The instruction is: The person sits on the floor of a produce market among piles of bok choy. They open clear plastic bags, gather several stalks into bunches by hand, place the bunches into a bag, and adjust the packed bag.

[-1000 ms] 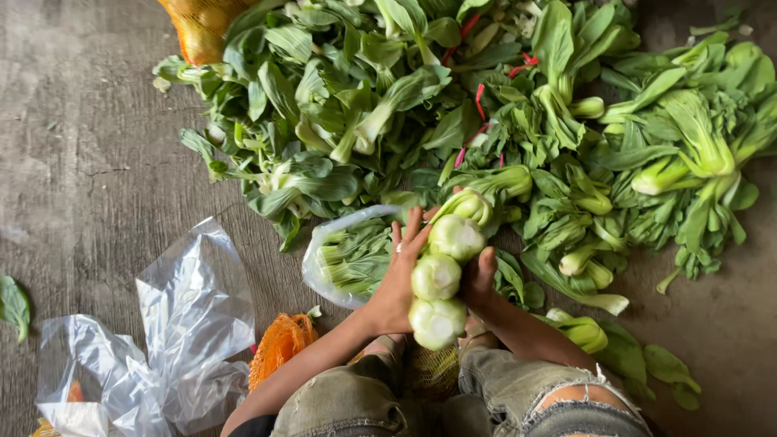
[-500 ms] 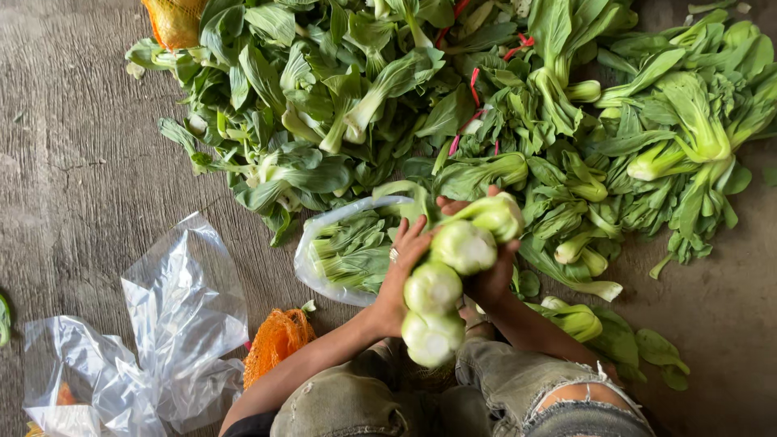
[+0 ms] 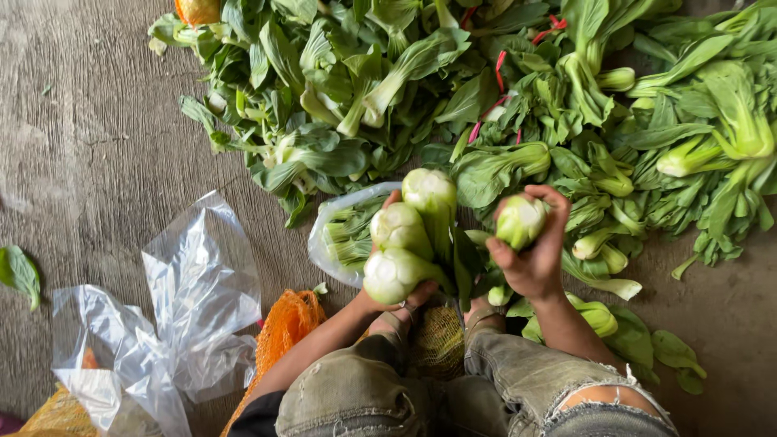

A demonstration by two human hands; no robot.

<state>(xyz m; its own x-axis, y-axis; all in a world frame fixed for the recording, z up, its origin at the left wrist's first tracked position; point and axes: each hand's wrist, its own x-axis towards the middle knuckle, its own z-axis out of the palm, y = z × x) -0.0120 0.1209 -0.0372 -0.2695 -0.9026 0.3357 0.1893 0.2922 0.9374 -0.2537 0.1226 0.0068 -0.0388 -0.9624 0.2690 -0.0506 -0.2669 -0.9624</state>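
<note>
Largest: heap of loose bok choy (image 3: pixel 502 105) spread over the grey floor (image 3: pixel 89 146), beyond both grips and well apart from the left one. Next: crumpled clear plastic bags (image 3: pixel 178 324), off to the outer side of the left grip, with orange mesh netting (image 3: pixel 285 322) between them and the left forearm. Then: partly filled clear bag of greens (image 3: pixel 344 235), touching the far side of the left grip. Left hand (image 3: pixel 396 301): fingers wrapped from below around a bundle of three bok choy heads (image 3: pixel 405 235), cut pale bases facing up, leaves hidden under the palm. Right hand (image 3: pixel 534 259): fingers curled tight around a single bok choy head (image 3: pixel 520 220), base up, held just beside the bundle but apart from it. Change against the earlier views: four bases stacked together between both hands then; now one head drawn off to the right, and the right hand clear of the bundle. Likely meaning: bundle being sorted or re-sized, one head taken out or about to be re-seated, bagging not yet done. Smallest: stray leaf (image 3: pixel 20 275) at the left edge, far outside either grip.
</note>
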